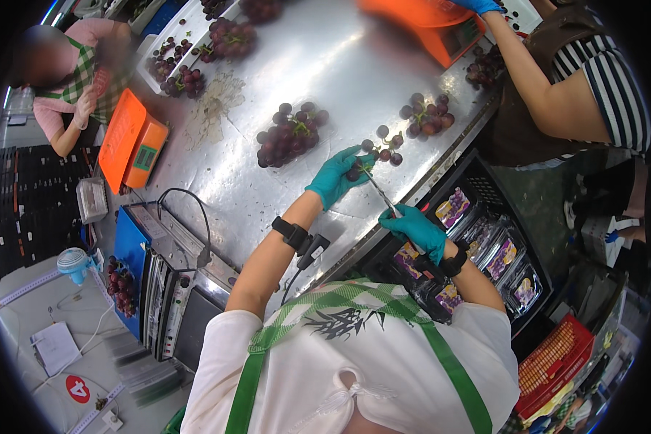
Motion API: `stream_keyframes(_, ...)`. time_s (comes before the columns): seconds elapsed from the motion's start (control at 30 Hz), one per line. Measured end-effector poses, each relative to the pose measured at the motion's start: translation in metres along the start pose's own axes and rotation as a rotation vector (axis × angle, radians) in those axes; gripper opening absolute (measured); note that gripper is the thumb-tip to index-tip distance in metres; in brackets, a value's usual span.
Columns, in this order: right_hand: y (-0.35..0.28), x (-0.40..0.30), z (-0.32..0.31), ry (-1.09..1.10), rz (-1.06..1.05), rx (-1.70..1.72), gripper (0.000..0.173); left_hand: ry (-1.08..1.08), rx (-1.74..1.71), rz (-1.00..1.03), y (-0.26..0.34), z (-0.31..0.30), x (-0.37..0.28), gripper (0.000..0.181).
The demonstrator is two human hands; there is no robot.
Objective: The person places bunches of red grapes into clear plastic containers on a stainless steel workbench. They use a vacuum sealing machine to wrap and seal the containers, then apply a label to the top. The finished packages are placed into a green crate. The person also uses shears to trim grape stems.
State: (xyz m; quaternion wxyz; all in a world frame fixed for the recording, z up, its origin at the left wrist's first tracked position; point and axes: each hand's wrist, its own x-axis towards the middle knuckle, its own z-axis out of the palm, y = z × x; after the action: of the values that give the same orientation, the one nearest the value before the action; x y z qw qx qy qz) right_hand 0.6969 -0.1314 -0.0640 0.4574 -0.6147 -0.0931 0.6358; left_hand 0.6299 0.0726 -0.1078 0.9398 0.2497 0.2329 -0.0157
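Observation:
My left hand [339, 176], in a teal glove, grips the end of a small sprig of dark grapes [386, 147] on the metal table. In my right hand [416, 232], also teal-gloved, is a slim metal pair of scissors or snips [381, 191]; its tips reach the stem beside my left fingers. Up and left of my left hand, a full bunch of red-purple grapes [288, 138] lies in what looks like a clear plastic tray. A smaller grape bunch [431, 116] rests to the upper right of the sprig.
An orange scale [138, 146] stands at left, another [439, 27] at top right near a co-worker's blue-gloved hand. A black crate [488, 238] of packed grapes adjoins the table edge by my right arm. A co-worker in pink [65, 97] stands across at left; a sealing machine [168, 271] is lower left.

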Motion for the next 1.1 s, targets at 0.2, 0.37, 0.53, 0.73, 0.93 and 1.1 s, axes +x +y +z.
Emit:
stream_keyframes(0.2, 0.004, 0.002, 0.002, 0.046, -0.009, 0.004, 0.025, 0.019, 0.010, -0.004, -0.006, 0.002, 0.002, 0.039)
stream_keyframes(0.37, 0.012, 0.005, 0.007, 0.064, -0.073, 0.052, 0.027, 0.040, 0.036, 0.012, -0.012, 0.000, 0.005, 0.039)
stream_keyframes(0.53, 0.018, 0.005, 0.009, 0.134, -0.113, -0.040, 0.033, 0.062, 0.046, 0.006, -0.011, 0.004, 0.002, 0.038)
stream_keyframes(0.73, 0.022, 0.007, 0.011, 0.164, -0.107, -0.041, 0.036, 0.076, 0.043, 0.016, -0.009, 0.009, 0.001, 0.037)
stream_keyframes(0.93, 0.018, 0.005, 0.013, 0.119, -0.080, 0.078, 0.026, 0.045, 0.013, 0.009, -0.007, 0.009, 0.000, 0.037)
stream_keyframes(1.1, 0.012, 0.001, 0.011, 0.122, -0.092, 0.000, 0.031, 0.040, 0.030, -0.017, -0.004, 0.015, -0.005, 0.036)
